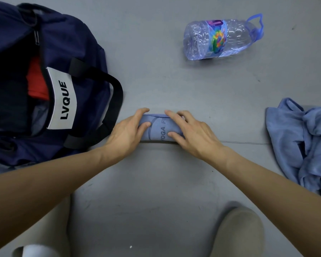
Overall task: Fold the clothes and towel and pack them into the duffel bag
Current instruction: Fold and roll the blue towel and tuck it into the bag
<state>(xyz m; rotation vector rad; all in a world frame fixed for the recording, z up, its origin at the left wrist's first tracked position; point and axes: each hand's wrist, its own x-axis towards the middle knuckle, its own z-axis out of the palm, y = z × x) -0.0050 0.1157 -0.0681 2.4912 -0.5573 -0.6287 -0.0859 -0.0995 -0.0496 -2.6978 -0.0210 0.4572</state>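
Both forearms reach forward, left hand (pixel 127 130) and right hand (pixel 191 133) curled round a soft blue towel (pixel 160 129) rolled into a cylinder. The navy fabric duffel bag (pixel 85 58) gapes alongside.

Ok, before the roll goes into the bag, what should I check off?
1. Roll compact: ok.
2. Left hand and right hand grip the roll: ok.
3. Bag open: ok.
4. Room beside the red garment inside: cannot tell.
5. Everything folded: not ok, cloth lies crumpled.
6. Path to bag free: ok, bottle lies apart.
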